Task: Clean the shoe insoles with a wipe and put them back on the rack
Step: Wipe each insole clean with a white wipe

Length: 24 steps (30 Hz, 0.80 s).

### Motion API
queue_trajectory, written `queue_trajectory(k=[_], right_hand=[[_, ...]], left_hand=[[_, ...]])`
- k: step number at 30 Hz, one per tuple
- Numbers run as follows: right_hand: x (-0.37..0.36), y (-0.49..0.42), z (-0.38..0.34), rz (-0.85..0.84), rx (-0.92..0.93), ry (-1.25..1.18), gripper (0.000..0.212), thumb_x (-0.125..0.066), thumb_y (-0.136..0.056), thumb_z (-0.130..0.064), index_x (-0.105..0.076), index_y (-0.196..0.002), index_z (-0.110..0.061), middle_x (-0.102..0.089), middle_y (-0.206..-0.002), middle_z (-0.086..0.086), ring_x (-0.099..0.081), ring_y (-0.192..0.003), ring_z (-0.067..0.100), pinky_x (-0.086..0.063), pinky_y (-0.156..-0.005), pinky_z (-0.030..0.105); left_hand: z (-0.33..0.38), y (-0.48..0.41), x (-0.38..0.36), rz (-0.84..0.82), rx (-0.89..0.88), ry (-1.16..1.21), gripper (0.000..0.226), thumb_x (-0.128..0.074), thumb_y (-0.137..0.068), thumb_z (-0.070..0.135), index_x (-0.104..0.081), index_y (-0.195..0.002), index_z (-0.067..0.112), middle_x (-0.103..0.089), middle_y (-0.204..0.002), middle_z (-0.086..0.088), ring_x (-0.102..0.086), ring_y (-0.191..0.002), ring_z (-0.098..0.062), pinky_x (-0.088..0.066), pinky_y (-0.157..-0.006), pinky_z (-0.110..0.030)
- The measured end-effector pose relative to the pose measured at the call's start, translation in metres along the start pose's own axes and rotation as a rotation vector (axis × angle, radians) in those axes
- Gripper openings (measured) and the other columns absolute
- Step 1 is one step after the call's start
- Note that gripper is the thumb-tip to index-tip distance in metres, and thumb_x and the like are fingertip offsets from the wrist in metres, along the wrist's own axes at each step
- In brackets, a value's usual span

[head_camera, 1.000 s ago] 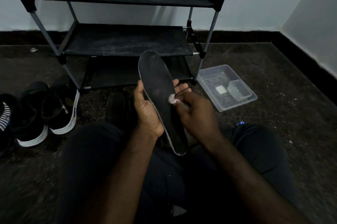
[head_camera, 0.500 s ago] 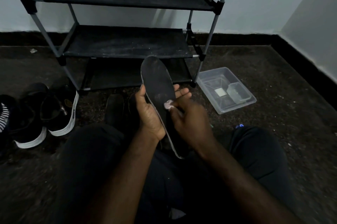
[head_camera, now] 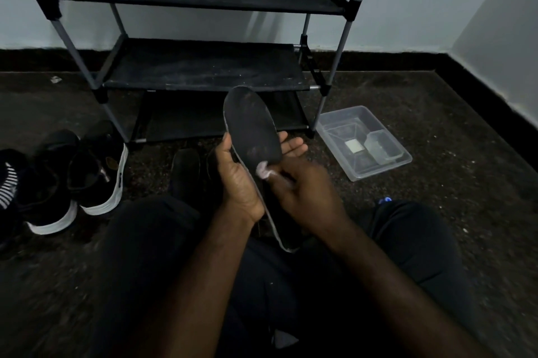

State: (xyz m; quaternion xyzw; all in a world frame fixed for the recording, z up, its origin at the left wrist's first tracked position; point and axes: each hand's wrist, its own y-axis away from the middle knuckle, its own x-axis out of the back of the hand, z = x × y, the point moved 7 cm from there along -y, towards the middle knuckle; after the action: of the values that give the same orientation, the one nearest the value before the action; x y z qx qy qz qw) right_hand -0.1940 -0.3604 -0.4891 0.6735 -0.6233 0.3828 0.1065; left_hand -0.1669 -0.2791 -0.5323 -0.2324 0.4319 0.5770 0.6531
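Head view: insole (head_camera: 251, 130) being wiped

Left hand (head_camera: 238, 180) is gripping it and right hand (head_camera: 305, 185) is pinching the wipe (head_camera: 263, 172); firm, flat strokes toward the toe should be cleaning best.

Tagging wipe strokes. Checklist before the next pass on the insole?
1. Grip: left hand holds insole: ok.
2. Tool: right hand pinches wipe: ok.
3. Contact: wipe touches insole: ok.
4. Surface clean: not ok, dull smudges toward the toe.
5. Return spot: rack in view ahead: ok.
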Motion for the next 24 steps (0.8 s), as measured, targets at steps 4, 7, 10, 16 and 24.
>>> queue_trajectory(k=[4, 7, 10, 16, 24], right_hand=[[0.016, -0.007, 0.031, 0.142, -0.176, 0.066, 0.011, -0.062, -0.091, -0.033, -0.070, -0.091, -0.025, -0.073, -0.088, -0.006, -0.068, -0.082, 0.015, -0.053, -0.072, 0.036], [-0.003, 0.001, 0.003, 0.026, -0.027, 0.045, 0.009, -0.063, -0.090, -0.023, -0.070, -0.091, -0.019, -0.074, -0.090, -0.003, -0.068, -0.083, 0.015, -0.052, -0.074, 0.034], [-0.011, 0.006, -0.008, -0.052, 0.051, 0.000, 0.015, -0.060, -0.091, -0.026, -0.069, -0.088, -0.014, -0.071, -0.084, -0.001, -0.065, -0.076, 0.015, -0.051, -0.068, 0.038], [0.011, -0.007, 0.031, 0.132, -0.179, 0.031, 0.016, -0.062, -0.090, -0.037, -0.070, -0.091, -0.023, -0.073, -0.084, -0.007, -0.067, -0.078, 0.012, -0.053, -0.069, 0.038], [-0.003, -0.005, 0.016, 0.074, -0.109, -0.068, 0.019, -0.061, -0.092, -0.035, -0.071, -0.089, -0.019, -0.073, -0.084, -0.005, -0.068, -0.079, 0.011, -0.053, -0.069, 0.039]], left_hand=[[-0.002, 0.000, 0.000, 0.017, -0.007, -0.013, 0.094, -0.035, -0.080, 0.068, -0.052, -0.127, -0.011, -0.055, -0.126, -0.039, -0.059, -0.116, -0.041, -0.052, -0.094, -0.044], [-0.004, -0.002, 0.003, 0.029, 0.009, 0.001, 0.096, -0.030, -0.083, 0.071, -0.050, -0.130, -0.010, -0.056, -0.126, -0.036, -0.057, -0.120, -0.043, -0.042, -0.106, -0.051], [-0.003, -0.003, 0.004, 0.017, 0.009, -0.004, 0.095, -0.027, -0.084, 0.072, -0.054, -0.127, -0.008, -0.059, -0.124, -0.033, -0.058, -0.119, -0.042, -0.039, -0.108, -0.054], [-0.003, -0.002, 0.002, 0.012, -0.014, -0.015, 0.095, -0.030, -0.085, 0.070, -0.051, -0.128, -0.012, -0.055, -0.127, -0.037, -0.056, -0.121, -0.042, -0.047, -0.101, -0.047], [-0.002, 0.000, 0.004, 0.026, -0.006, 0.017, 0.095, -0.030, -0.084, 0.071, -0.052, -0.128, -0.011, -0.057, -0.125, -0.036, -0.057, -0.119, -0.043, -0.044, -0.104, -0.050]])
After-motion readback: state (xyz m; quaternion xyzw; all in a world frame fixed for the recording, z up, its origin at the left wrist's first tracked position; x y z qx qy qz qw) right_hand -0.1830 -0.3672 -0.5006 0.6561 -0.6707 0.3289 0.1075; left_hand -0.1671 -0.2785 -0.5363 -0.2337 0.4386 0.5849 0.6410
